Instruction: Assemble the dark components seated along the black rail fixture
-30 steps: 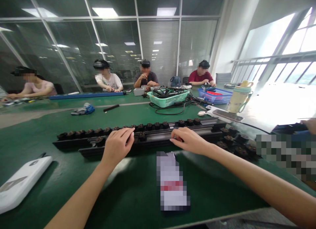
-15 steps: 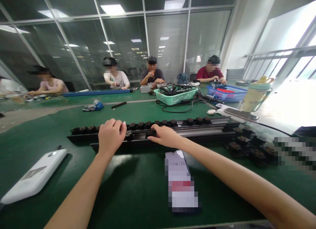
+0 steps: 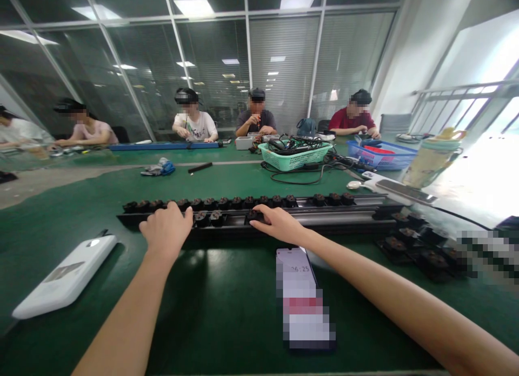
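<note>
Two long black rails lie across the green table in front of me. The rear rail (image 3: 304,202) carries a row of several black round socket modules (image 3: 223,203). In the front rail (image 3: 324,218), two more modules (image 3: 216,218) sit just right of my left hand (image 3: 166,228). That hand's fingers curl over the front rail near its left end, its thumb pointing up; the fingertips are hidden. My right hand (image 3: 278,223) pinches one black socket module (image 3: 252,216) at the front rail, with a stretch of bare channel left of it.
Several loose modules (image 3: 432,260) lie at the right. A phone (image 3: 306,306) lies before me, a white device (image 3: 68,273) to the left. Further back are a green basket (image 3: 294,159) of cables, a blue basket (image 3: 383,157), a bottle (image 3: 432,160) and co-workers seated opposite.
My left hand has slid left along the front rail, uncovering the two modules beside it. My right hand stays on its module at nearly the same spot. The view has shifted slightly.
</note>
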Available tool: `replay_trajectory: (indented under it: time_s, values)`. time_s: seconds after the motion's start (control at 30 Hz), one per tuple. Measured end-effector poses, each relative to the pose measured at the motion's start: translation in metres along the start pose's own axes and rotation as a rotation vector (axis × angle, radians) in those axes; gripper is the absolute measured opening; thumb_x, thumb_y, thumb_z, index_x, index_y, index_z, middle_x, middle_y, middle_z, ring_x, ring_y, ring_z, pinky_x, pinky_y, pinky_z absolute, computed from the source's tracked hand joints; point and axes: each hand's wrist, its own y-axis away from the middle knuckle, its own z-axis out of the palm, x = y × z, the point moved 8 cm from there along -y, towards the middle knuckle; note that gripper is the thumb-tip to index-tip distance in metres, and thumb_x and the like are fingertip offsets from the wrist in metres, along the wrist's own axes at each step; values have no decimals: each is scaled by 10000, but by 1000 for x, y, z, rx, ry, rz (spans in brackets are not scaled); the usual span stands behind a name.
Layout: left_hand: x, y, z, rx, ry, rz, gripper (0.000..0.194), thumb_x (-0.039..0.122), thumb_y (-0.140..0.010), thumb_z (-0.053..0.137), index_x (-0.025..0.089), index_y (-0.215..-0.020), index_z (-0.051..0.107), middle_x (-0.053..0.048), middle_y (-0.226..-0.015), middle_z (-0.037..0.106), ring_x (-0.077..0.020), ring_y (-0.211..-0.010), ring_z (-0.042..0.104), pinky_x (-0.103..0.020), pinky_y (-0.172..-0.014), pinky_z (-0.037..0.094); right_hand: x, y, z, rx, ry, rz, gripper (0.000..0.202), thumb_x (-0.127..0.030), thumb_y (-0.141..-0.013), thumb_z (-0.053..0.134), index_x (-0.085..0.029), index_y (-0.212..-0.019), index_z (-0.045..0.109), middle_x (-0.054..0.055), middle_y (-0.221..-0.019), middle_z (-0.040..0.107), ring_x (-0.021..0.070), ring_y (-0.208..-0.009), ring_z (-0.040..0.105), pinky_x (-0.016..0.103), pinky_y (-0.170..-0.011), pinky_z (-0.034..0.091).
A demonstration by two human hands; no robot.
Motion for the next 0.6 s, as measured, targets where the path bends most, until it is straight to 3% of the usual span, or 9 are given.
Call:
replay_trajectory:
  time_s: [0.33,0.47,0.6]
  values:
    - [14,5,-18,96,26,65,478,478,-967,335,121,-1063,638,-238,-950,708,-380,-898,677,-483,-756,506,0,0,0,12,-67,-4,489,-493,-995,547,-170,-1359,601,-13,-737,613,144,-669,542,263,-635,325]
    - [28,10,-12,30,22,132,482,488,-973,332,163,-915,683,-207,-952,713,-357,-897,675,-468,-768,510,-1,-1,-1,17,-97,-42,470,-444,-1002,550,-157,-1369,613,-18,-710,609,138,-655,532,262,-645,343]
    - [37,14,-7,-8,0,151,476,450,-981,329,156,-956,702,-209,-973,727,-362,-925,688,-466,-781,513,-1,-1,-3,33,-106,-73,484,-448,-1002,549,-141,-1368,625,-21,-692,598,136,-641,520,266,-651,349]
